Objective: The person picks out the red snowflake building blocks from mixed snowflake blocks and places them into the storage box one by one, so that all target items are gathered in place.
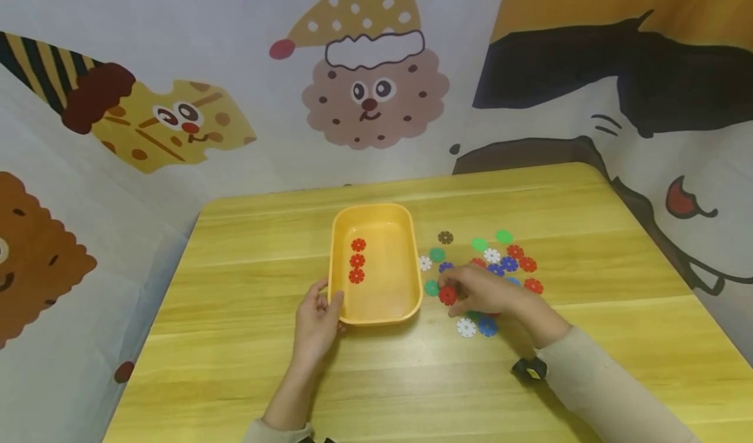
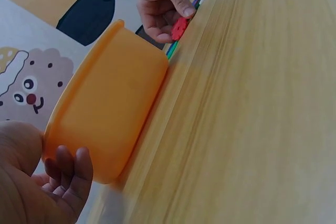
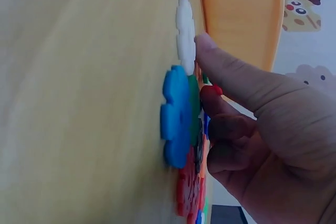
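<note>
My left hand (image 1: 316, 325) grips the yellow-orange plastic tray (image 1: 393, 270) at its near left corner, thumb over the rim and fingers against the outer wall. Three red snowflake discs (image 1: 357, 260) lie in a column on the tray's left side. Just right of the tray, my right hand (image 1: 488, 293) pinches another red snowflake disc (image 1: 448, 296) between thumb and fingers; the left wrist view shows this red disc (image 2: 179, 28) low over the table. In the right wrist view, a blue disc (image 3: 177, 116) and a white disc (image 3: 185, 38) lie beside the hand.
Loose snowflake discs in several colours spread right of the tray, among them a brown one (image 1: 445, 237), a light green one (image 1: 504, 236) and a red one (image 1: 533, 286). Some are hidden under the right hand. A cartoon-printed wall covering (image 1: 270, 149) stands behind the wooden table (image 1: 247, 253).
</note>
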`<control>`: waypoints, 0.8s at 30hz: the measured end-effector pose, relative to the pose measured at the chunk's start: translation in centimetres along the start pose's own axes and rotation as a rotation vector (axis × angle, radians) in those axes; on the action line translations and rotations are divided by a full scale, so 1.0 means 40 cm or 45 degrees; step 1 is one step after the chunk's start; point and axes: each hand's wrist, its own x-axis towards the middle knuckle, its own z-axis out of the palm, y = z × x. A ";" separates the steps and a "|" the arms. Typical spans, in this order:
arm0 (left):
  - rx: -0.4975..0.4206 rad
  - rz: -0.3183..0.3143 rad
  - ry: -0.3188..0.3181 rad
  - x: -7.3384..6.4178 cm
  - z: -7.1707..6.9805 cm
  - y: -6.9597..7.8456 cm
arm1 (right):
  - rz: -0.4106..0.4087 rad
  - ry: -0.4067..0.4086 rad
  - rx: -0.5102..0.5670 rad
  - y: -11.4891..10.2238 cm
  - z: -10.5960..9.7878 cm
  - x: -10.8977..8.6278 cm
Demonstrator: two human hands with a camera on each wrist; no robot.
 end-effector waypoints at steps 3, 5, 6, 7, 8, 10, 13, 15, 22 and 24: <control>-0.005 0.004 -0.007 0.001 0.000 0.003 | -0.003 0.001 -0.001 -0.001 -0.003 0.000; -0.005 0.002 -0.007 0.002 0.000 0.004 | 0.001 0.006 0.004 -0.002 -0.004 -0.001; -0.006 0.003 -0.010 0.002 0.000 0.005 | 0.003 0.006 0.008 -0.003 -0.004 -0.001; -0.010 0.005 -0.011 0.001 0.000 0.005 | 0.003 0.006 0.009 -0.003 -0.004 -0.001; -0.013 0.004 -0.013 0.000 0.000 0.006 | 0.002 0.007 0.014 -0.003 -0.004 -0.002; -0.016 0.002 -0.018 -0.003 0.000 0.006 | -0.013 0.023 0.017 -0.001 -0.006 -0.002; -0.024 0.006 -0.030 -0.007 0.000 0.004 | -0.044 0.083 0.022 -0.003 -0.017 0.002; -0.027 0.004 -0.032 -0.008 -0.001 0.002 | -0.054 0.148 0.025 -0.010 -0.029 0.009; -0.017 0.006 -0.006 -0.004 -0.002 -0.004 | -0.137 0.357 0.041 -0.071 -0.068 0.047; -0.020 0.005 -0.003 -0.002 0.000 -0.002 | -0.139 0.387 0.049 -0.094 -0.068 0.060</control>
